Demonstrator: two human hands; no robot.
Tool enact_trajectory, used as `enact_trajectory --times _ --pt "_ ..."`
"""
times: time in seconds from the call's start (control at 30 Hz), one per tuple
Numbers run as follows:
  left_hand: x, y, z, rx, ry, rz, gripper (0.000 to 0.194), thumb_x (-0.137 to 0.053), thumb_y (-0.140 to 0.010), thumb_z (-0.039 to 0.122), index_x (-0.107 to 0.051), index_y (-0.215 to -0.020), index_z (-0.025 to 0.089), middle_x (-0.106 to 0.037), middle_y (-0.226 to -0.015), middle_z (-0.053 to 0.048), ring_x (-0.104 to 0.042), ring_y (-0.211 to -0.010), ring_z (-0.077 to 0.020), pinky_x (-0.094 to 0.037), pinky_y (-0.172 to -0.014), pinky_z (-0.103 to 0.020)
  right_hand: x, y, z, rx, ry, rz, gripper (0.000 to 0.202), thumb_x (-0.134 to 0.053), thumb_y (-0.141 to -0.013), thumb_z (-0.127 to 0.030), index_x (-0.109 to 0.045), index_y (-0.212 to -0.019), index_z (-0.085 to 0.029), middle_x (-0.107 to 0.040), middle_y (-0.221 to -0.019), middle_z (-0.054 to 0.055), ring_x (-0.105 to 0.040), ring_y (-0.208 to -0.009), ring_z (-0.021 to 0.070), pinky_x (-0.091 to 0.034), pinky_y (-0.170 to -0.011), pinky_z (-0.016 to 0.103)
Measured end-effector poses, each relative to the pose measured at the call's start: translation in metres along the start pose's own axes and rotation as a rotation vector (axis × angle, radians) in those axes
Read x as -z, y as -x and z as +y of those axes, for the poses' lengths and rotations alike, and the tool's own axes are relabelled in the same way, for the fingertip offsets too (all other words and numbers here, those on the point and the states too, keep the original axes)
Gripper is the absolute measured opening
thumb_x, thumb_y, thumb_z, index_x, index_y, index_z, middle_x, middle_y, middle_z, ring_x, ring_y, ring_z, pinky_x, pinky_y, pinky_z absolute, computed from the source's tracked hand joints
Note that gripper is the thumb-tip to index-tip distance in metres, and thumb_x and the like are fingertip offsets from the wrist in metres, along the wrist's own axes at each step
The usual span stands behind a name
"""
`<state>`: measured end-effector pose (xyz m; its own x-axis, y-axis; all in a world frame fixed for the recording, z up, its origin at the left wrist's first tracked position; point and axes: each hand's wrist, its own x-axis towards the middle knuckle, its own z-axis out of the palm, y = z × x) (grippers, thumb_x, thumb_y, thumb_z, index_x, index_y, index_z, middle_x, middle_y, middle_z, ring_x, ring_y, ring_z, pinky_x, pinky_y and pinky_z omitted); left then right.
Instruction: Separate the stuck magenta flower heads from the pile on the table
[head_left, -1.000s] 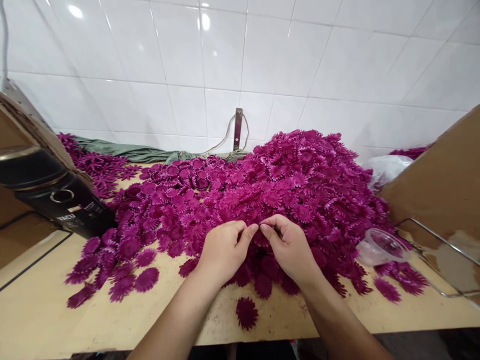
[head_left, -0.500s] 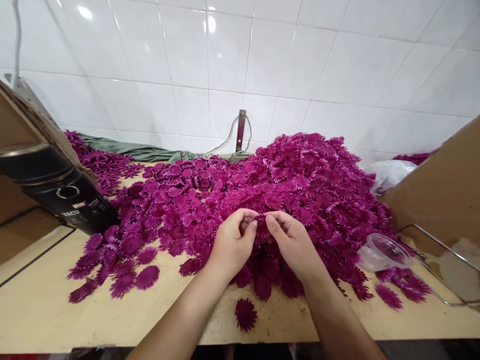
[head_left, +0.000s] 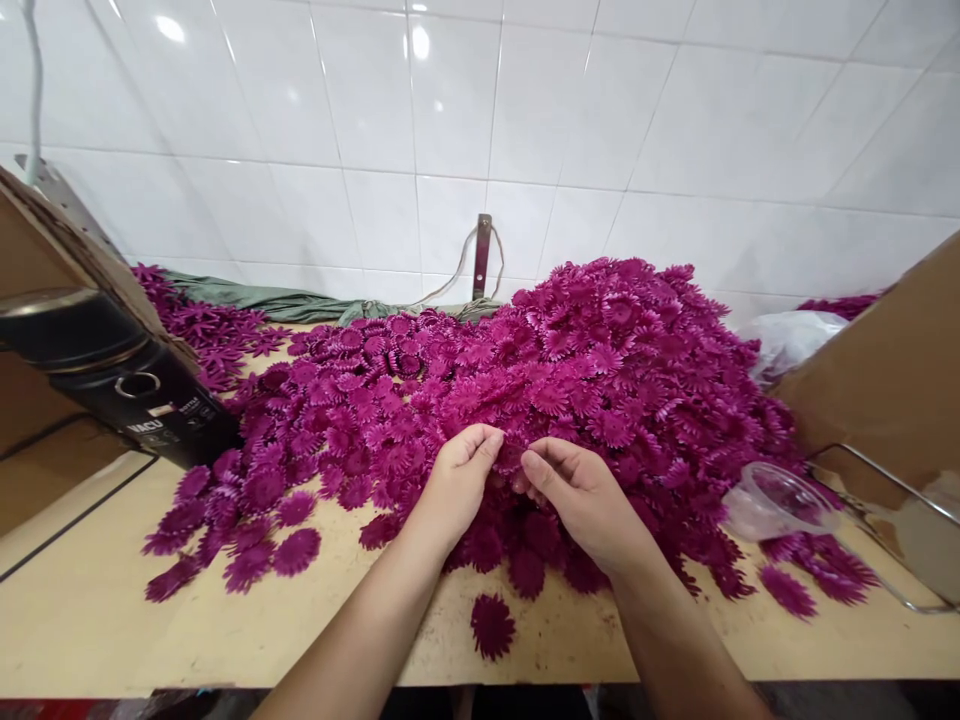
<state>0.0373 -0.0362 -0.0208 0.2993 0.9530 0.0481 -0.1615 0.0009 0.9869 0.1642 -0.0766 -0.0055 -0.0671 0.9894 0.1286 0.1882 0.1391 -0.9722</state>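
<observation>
My left hand (head_left: 466,478) is closed in a pinch, thumb pressed to forefinger, at the front of a big heap of purple artificial flowers (head_left: 622,350). A purple flower piece (head_left: 509,458) appears at its fingertips, though its outline blends into the heap. Just to the right, my right hand (head_left: 576,492) has its thumb and curled fingers drawn together. What it holds, if anything, is lost against the purple behind. A small gap separates the two hands. One loose flower (head_left: 493,627) lies flat on the table in front of them.
A black flask (head_left: 127,375) leans by a cardboard box (head_left: 30,420) on the left. On the right are a clear plastic cup (head_left: 780,503), a white plastic bag (head_left: 796,340), a metal wire frame (head_left: 885,480) and another cardboard box (head_left: 892,370). Green cloth (head_left: 262,296) runs along the tiled wall.
My hands have parted slightly from being together over a flower. The right hand has dropped a little, and the left fingertips have shifted left. The view has moved slightly.
</observation>
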Motion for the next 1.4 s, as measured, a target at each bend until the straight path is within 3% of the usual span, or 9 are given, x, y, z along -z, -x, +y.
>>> enact_trajectory --times 0.17,0.43,0.63,0.87,1.03,1.23,1.4 --pt "0.001 -0.003 -0.002 -0.045 -0.03 0.067 0.016 -0.049 -0.076 0.03 -0.049 -0.066 0.017 -0.043 -0.059 0.005 -0.038 -0.057 -0.0088 -0.033 -0.056 -0.021 -0.002 -0.003 0.005 -0.023 -0.138 -0.053 0.024 -0.054 -0.077 -0.04 -0.056 -0.073 -0.017 -0.059 -0.065 0.0 -0.048 -0.058 0.009 -0.039 -0.057 0.022" --pt "0.0 -0.004 -0.001 -0.08 -0.139 0.078 0.014 -0.048 -0.077 0.027 -0.05 -0.066 0.017 -0.045 -0.059 0.005 -0.04 -0.058 -0.0097 -0.035 -0.058 -0.021 0.002 -0.007 0.002 -0.124 -0.157 -0.043 0.014 -0.056 -0.069 -0.03 -0.056 -0.066 -0.016 -0.059 -0.053 -0.001 -0.048 -0.053 0.0087 -0.038 -0.054 0.022" --pt "0.0 -0.003 -0.004 0.008 -0.078 0.057 0.018 -0.049 -0.075 0.035 -0.049 -0.068 0.018 -0.042 -0.057 0.006 -0.037 -0.052 -0.0089 -0.032 -0.051 -0.021 0.001 -0.009 0.001 -0.113 -0.138 -0.065 0.009 -0.052 -0.066 -0.024 -0.055 -0.061 -0.016 -0.057 -0.053 -0.003 -0.043 -0.048 0.0065 -0.033 -0.05 0.021" --pt "-0.002 -0.001 -0.002 0.081 -0.046 0.049 0.02 -0.048 -0.073 0.036 -0.043 -0.064 0.019 -0.035 -0.055 0.007 -0.032 -0.049 -0.0082 -0.029 -0.047 -0.02 -0.003 -0.008 0.004 -0.102 -0.122 -0.022 0.007 -0.048 -0.063 -0.023 -0.051 -0.061 -0.017 -0.044 -0.048 -0.006 -0.035 -0.045 0.0062 -0.028 -0.046 0.022" --pt "-0.004 0.0 0.002 -0.051 -0.257 0.095 0.015 -0.044 -0.077 0.027 -0.045 -0.064 0.019 -0.04 -0.058 0.005 -0.037 -0.055 -0.0105 -0.032 -0.052 -0.022 -0.004 -0.005 0.0 -0.09 -0.065 -0.086 0.015 -0.052 -0.072 -0.031 -0.048 -0.066 -0.018 -0.046 -0.057 -0.004 -0.039 -0.051 0.0078 -0.031 -0.049 0.023" --pt "-0.005 0.004 0.003 -0.151 -0.464 0.137 0.017 -0.044 -0.08 0.026 -0.045 -0.064 0.02 -0.047 -0.06 0.003 -0.045 -0.061 -0.0136 -0.035 -0.059 -0.025 -0.006 -0.002 0.005 -0.046 0.126 0.016 0.016 -0.055 -0.076 -0.033 -0.051 -0.079 -0.018 -0.047 -0.064 -0.003 -0.043 -0.056 0.01 -0.037 -0.054 0.025" --pt "-0.004 0.006 0.002 -0.191 -0.471 0.169 0.006 -0.048 -0.079 0.026 -0.05 -0.08 0.021 -0.049 -0.065 0.004 -0.048 -0.063 -0.0134 -0.038 -0.063 -0.025 -0.007 -0.004 0.01 -0.005 -0.005 0.023 0.016 -0.053 -0.075 -0.031 -0.053 -0.083 -0.017 -0.057 -0.076 0.002 -0.053 -0.071 0.0151 -0.044 -0.067 0.03"
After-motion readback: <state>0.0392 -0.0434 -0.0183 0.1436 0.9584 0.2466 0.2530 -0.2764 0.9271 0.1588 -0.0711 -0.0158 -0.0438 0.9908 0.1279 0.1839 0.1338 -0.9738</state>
